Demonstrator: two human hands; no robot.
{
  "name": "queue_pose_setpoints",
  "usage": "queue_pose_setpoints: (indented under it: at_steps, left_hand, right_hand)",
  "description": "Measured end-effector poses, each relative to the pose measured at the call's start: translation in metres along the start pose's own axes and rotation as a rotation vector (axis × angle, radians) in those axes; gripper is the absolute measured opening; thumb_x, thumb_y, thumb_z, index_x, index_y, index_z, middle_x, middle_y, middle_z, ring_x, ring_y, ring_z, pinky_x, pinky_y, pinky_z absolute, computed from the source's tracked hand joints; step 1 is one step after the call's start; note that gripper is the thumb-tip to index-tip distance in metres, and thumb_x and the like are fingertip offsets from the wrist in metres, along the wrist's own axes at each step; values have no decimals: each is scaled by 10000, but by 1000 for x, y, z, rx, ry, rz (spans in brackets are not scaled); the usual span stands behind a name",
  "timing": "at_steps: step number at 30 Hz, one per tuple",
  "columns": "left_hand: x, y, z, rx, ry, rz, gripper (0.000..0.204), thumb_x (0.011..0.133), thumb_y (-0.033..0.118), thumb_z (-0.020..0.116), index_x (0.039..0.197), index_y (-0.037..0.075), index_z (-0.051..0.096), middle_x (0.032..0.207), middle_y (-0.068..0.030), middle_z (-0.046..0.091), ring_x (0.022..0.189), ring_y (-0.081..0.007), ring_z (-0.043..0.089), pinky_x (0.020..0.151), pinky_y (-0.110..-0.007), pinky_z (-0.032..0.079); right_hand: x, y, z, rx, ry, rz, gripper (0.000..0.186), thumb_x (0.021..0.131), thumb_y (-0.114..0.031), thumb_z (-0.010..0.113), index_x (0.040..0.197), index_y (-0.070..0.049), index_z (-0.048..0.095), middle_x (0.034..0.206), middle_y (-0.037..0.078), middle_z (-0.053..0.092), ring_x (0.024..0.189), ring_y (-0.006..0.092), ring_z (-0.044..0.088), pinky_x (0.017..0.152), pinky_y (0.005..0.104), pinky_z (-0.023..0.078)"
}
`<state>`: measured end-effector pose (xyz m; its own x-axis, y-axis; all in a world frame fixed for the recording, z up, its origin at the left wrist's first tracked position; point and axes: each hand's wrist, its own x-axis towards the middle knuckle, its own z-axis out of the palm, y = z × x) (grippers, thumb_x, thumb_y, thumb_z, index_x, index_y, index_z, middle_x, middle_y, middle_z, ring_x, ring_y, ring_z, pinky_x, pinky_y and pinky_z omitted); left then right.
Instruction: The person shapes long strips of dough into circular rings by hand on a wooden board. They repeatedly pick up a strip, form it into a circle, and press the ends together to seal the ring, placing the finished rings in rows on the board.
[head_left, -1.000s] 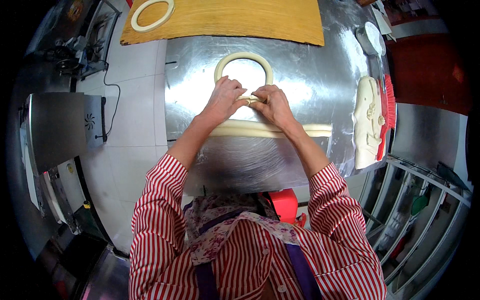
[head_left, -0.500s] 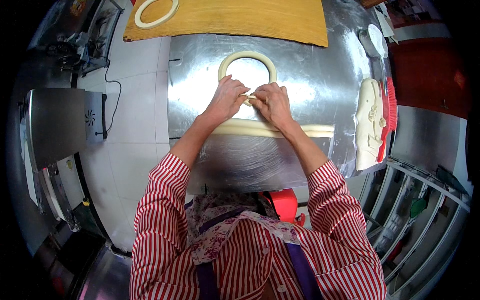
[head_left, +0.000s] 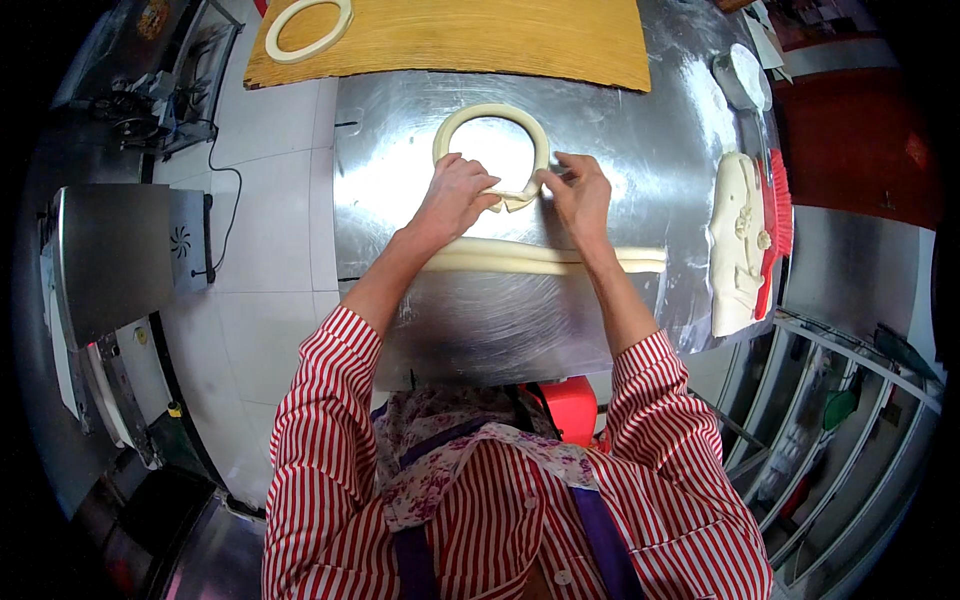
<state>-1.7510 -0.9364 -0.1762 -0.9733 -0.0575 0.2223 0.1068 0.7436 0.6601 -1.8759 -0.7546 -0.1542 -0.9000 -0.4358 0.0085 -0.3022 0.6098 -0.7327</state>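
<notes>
A pale dough ring (head_left: 541,139) lies on the metal worktop (head_left: 390,125), its two ends meeting at the near side in a flattened, uneven join. My left hand (head_left: 462,192) pinches the ring near that join, at its lower left. At the lower right my right hand (head_left: 584,195) has its thumb tip against the ring or just beside it, the index finger apart from the thumb. Just nearer to me, two long dough ropes (head_left: 520,256) lie side by side, passing under my wrists.
A wooden board (head_left: 480,40) at the far side carries another dough ring (head_left: 340,30). On the right are a lump of dough (head_left: 735,235), a red-bristled brush (head_left: 780,220) and a scoop (head_left: 742,78) with white powder. A metal rack (head_left: 830,420) stands beyond the table's right edge.
My right hand has moved right, away from the join, and its fingers have spread. My left hand stays at the join, which is now more exposed.
</notes>
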Motion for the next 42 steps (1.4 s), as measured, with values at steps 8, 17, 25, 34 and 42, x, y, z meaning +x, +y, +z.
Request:
queue_pose_setpoints:
  at_steps: [8, 17, 25, 34, 42]
  left_hand:
    - [15, 13, 5, 59, -93, 87, 197, 883, 247, 631, 907, 63, 700, 868, -70, 593, 871, -254, 556, 806, -395, 397]
    - [17, 17, 10, 85, 52, 93, 119, 862, 120, 647, 906, 27, 586, 850, -115, 526, 834, -303, 556, 712, -413, 476]
    - [80, 123, -1, -493, 605, 34, 105, 889, 34, 626, 988, 15, 593, 867, -120, 567, 754, -261, 590, 660, -346, 493]
    - [-5, 80, 43, -1566, 800, -1266, 353, 1024, 183, 455, 1250, -83, 511, 1138, -137, 593, 1057, -201, 582, 882, -322, 486]
    - [-58, 40, -13, -964, 603, -960, 367, 928, 23, 540, 1280, -79, 534, 1020, -172, 669, 871, -223, 680, 755, -308, 576]
  right_hand:
    - [16, -15, 11, -223, -21, 155, 483, 689, -359, 787, 910, 58, 687, 806, 203, 687, 762, 342, 684, 716, 417, 543]
    - [29, 24, 17, 1350, -270, 763, 239, 869, -90, 703, 1029, 42, 584, 837, 128, 634, 722, 226, 647, 653, 341, 581]
    - [50, -84, -103, 1239, 86, 270, 272, 910, -138, 685, 1063, 77, 620, 903, 129, 668, 737, 190, 650, 670, 303, 565]
    - [10, -115, 28, 210, -234, -271, 521, 841, -273, 675, 1229, 69, 612, 1045, 241, 701, 946, 343, 693, 858, 387, 527]
    - [11, -44, 9, 95, 17, -24, 339, 835, -143, 667, 1132, 20, 681, 1055, 216, 689, 887, 300, 697, 806, 375, 540]
